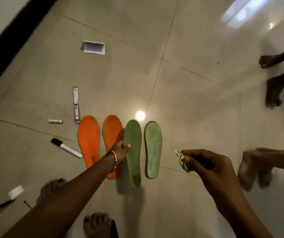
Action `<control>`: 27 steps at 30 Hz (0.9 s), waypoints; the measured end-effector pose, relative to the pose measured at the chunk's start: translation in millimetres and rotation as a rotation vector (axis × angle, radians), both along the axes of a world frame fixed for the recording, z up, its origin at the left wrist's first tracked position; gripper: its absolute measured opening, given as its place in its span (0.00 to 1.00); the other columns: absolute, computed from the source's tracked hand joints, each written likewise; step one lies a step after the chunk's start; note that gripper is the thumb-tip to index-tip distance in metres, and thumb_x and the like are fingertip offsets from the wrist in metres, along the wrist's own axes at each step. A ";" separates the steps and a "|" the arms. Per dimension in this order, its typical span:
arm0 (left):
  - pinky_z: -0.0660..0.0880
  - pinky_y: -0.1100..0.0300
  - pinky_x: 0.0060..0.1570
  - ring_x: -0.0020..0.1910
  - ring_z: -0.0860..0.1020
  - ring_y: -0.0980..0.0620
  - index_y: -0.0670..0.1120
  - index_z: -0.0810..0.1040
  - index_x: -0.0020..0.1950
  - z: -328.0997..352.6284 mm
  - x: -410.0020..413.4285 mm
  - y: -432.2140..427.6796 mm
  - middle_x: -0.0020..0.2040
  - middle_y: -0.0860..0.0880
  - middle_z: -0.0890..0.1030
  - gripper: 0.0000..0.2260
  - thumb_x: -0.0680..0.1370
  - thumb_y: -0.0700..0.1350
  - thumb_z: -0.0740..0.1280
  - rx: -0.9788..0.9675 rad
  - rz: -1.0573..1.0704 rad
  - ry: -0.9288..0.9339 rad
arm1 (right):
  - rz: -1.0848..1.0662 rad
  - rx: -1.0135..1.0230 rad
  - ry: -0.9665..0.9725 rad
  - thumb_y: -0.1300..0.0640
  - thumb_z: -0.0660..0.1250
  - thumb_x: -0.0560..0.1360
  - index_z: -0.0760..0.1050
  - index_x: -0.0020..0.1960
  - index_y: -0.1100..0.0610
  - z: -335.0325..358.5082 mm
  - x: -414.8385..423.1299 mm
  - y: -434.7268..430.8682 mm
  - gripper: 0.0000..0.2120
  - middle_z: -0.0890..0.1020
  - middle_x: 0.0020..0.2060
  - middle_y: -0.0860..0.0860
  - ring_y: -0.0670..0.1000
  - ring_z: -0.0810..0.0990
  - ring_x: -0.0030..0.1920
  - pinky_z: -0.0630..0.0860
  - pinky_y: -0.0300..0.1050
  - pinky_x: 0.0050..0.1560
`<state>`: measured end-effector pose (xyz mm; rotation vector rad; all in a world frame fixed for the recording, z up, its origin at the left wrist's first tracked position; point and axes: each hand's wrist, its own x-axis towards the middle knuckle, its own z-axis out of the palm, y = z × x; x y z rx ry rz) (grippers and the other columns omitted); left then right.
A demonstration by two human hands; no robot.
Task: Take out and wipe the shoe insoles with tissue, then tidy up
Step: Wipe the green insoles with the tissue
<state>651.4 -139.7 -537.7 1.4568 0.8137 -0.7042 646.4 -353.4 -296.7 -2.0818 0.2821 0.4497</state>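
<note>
Row of four insoles on the tiled floor, referenced to the held green insole: second green insole just right of it, inner orange insole partly overlapped at its left, outer orange insole further left. Left hand at its left edge, fingers curled round that edge, thumb on top. Right hand well right of it, fingers pinching a crumpled green tissue; marker far left.
</note>
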 end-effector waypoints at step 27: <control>0.69 0.60 0.36 0.37 0.73 0.47 0.41 0.80 0.53 -38.6 22.8 -91.0 0.40 0.44 0.76 0.05 0.81 0.41 0.66 -0.092 -0.230 0.109 | 0.014 0.026 -0.044 0.59 0.72 0.70 0.84 0.50 0.56 9.3 18.2 -15.3 0.09 0.87 0.43 0.52 0.53 0.85 0.45 0.81 0.47 0.47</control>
